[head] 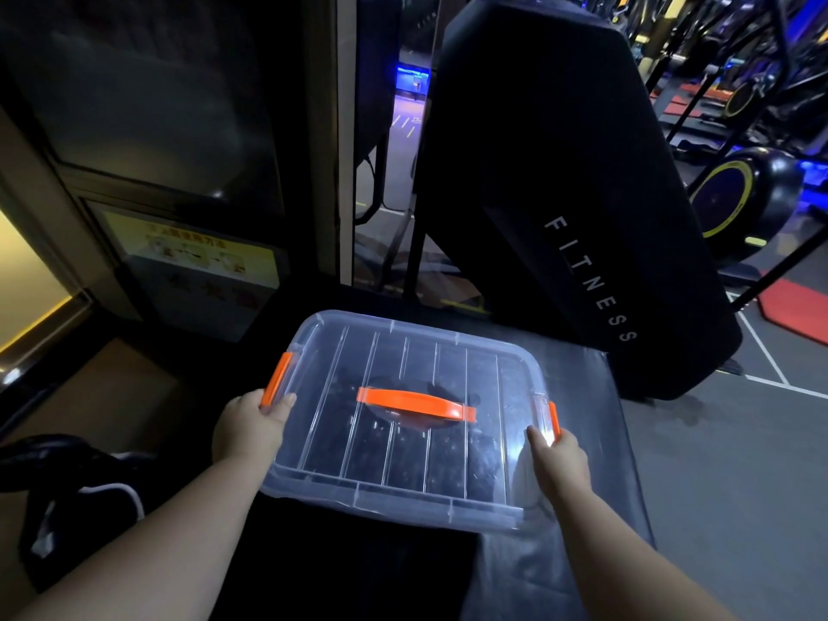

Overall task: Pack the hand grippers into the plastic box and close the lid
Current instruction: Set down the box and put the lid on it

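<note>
- Lidded plastic box (403, 495) sat mid-frame on the dark counter (587, 396).
- Left grip (251, 425) clamped the left orange latch (278, 378); right grip (560, 457) clamped the right latch (554, 419).

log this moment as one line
lid: on plastic box | left hand: grips left latch | right hand: grips right latch | inside: dark shapes

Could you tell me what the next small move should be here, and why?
Probably snap the left latch and right latch down: the lid already sits on the plastic box, and the left hand and right hand each grip one.
</note>
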